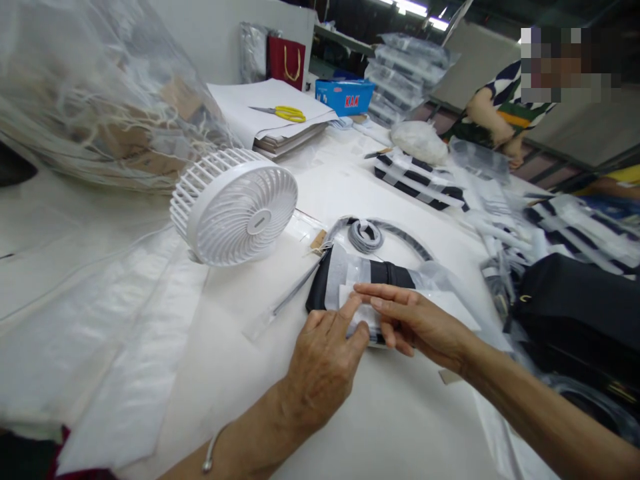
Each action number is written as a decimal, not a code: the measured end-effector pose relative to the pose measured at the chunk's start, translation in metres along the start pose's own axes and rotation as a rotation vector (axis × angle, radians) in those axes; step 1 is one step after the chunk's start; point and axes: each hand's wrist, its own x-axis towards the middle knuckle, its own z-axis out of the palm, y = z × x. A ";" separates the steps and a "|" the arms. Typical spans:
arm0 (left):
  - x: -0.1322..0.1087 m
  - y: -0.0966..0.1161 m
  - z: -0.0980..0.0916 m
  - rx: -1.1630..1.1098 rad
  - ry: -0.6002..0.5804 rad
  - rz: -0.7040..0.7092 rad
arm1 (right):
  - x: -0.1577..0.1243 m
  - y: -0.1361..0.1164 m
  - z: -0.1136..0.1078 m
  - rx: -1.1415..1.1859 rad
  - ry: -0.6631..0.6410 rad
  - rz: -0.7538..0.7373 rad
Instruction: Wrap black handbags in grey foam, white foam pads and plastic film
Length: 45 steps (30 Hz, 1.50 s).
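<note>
A black handbag [316, 283] lies on the table in front of me, partly covered with pale wrapping, its strap [406, 232] arching behind it. Across its front runs a thin white sheet [371, 317]. My left hand [325, 363] has index finger and thumb on that sheet, apparently gripping it, with the other fingers curled. From the right, my right hand [417, 320] rests on the same sheet, index finger and thumb stretched out toward the left fingertip. Its lower fingers bend toward the bag's near side. A coil of grey cord [365, 236] sits behind the bag.
Left of the bag stands a white fan [240, 213], near clear plastic sleeves [135, 353]. Yellow-handled scissors [283, 113] lie on stacked card [295, 137]. A black bag [580, 313] and wrapped striped items [417, 177] occupy the right. Another person [500, 113] is at the far right.
</note>
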 end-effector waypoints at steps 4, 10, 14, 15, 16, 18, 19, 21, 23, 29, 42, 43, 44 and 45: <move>0.000 0.000 0.001 0.036 -0.040 0.006 | 0.001 0.000 0.001 -0.002 0.019 -0.004; -0.001 0.002 0.003 0.043 -0.023 -0.001 | 0.002 -0.001 0.002 -0.015 0.041 0.013; -0.001 0.002 0.003 0.068 -0.058 -0.006 | 0.003 -0.001 0.003 -0.038 0.046 0.014; -0.001 0.003 0.003 0.071 -0.077 -0.006 | 0.003 -0.001 0.004 -0.044 0.048 0.016; 0.000 0.003 0.003 0.073 -0.095 -0.007 | 0.003 -0.001 0.004 -0.050 0.052 0.018; 0.001 0.003 0.003 0.076 -0.122 -0.008 | 0.003 -0.002 0.005 -0.069 0.059 0.015; 0.001 0.004 0.002 0.075 -0.129 -0.008 | 0.003 -0.002 0.005 -0.082 0.057 0.012; 0.003 0.004 0.001 0.065 -0.135 -0.011 | 0.002 -0.003 0.006 -0.117 0.049 0.007; 0.004 0.004 0.000 0.050 -0.138 -0.018 | 0.001 -0.003 0.006 -0.175 0.040 -0.002; 0.004 0.005 -0.002 0.053 -0.129 -0.018 | 0.001 -0.006 0.004 -0.553 0.070 -0.068; 0.002 0.004 0.002 0.087 -0.082 -0.003 | 0.032 -0.032 -0.052 -1.845 -0.070 -0.993; 0.002 0.004 0.002 0.088 -0.080 -0.002 | 0.037 -0.036 -0.056 -1.903 -0.130 -1.030; 0.002 0.004 0.002 0.087 -0.076 0.001 | 0.042 -0.041 -0.061 -1.939 -0.178 -1.061; 0.002 0.005 0.002 0.086 -0.072 0.000 | 0.047 -0.046 -0.066 -1.957 -0.202 -1.090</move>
